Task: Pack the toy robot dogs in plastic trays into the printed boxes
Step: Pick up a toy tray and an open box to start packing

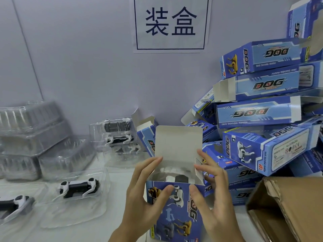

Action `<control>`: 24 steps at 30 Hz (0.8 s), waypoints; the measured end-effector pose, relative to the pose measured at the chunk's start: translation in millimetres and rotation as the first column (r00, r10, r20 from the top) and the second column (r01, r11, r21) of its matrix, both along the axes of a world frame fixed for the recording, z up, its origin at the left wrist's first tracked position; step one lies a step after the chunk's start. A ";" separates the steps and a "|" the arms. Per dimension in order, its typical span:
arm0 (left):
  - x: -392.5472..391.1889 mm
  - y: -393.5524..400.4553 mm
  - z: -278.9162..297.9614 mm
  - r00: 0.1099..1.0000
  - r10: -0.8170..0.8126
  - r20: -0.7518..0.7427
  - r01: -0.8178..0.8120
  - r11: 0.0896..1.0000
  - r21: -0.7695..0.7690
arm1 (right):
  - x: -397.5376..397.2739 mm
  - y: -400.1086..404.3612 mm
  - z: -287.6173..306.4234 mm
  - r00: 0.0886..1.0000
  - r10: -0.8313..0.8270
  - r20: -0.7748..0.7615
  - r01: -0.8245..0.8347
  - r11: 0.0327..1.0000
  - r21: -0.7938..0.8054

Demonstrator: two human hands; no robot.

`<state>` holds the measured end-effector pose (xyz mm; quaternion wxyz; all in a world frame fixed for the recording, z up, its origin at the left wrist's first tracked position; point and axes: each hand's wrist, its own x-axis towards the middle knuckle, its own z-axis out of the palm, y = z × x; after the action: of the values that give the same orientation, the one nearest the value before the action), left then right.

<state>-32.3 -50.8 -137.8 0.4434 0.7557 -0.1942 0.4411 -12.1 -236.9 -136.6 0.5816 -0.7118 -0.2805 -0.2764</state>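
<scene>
While both hands hold it upright, the box [174,203] stands open-topped, its lid flap [178,142] raised at the far side and a tray with a dog [176,177] already sunk inside. The left hand [145,194] wraps the near-left corner, thumb across the printed front; the right hand [211,193] grips the opposite corner, its fingers by the side tab [198,170]. To close it well, I'd say fold the side tabs in first, then bring the lid over and tuck it (checking the tray sits fully down, or the flap will bulge).

Right of the grip looms a big heap of boxes [262,102], leaning and close enough to crowd the right wrist; below it a brown carton [286,210] gapes. Left of the grip sit stacked empty trays [31,133], then filled trays [78,189], one lying nearest.
</scene>
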 end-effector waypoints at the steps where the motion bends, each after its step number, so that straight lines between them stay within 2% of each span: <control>1: -0.4 0.2 0.4 1.000 -0.012 -0.018 0.011 1.000 -0.019 | -0.4 0.1 0.9 1.000 0.010 -0.011 -0.010 1.000 0.006; 6: -2.2 1.6 4.6 0.986 -0.131 -0.100 0.114 0.981 -0.158 | -0.9 -1.9 4.2 0.997 0.047 -0.068 -0.044 0.998 0.047; 17: 0.9 2.8 7.8 0.999 -0.009 -0.048 0.008 1.000 -0.028 | -2.3 -7.6 8.3 1.000 0.011 -0.008 -0.011 1.000 0.002; 19: 2.0 2.4 7.6 0.996 -0.045 -0.082 0.040 0.997 -0.061 | -2.5 -6.4 7.8 1.000 -0.004 -0.002 0.004 1.000 0.008; 22: 1.5 5.7 10.8 0.972 -0.186 -0.141 0.165 0.975 -0.148 | -2.6 -4.4 6.5 0.999 -0.026 -0.020 0.027 0.998 0.056; 24: 2.2 6.2 12.8 0.968 -0.206 -0.144 0.168 0.957 -0.238 | -1.4 -4.9 7.2 0.999 -0.008 -0.042 0.011 0.998 0.068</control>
<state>-30.1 -44.6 -125.0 0.5801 0.7136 -0.1762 0.3511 -13.4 -241.8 -129.4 0.6100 -0.6984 -0.2555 -0.2736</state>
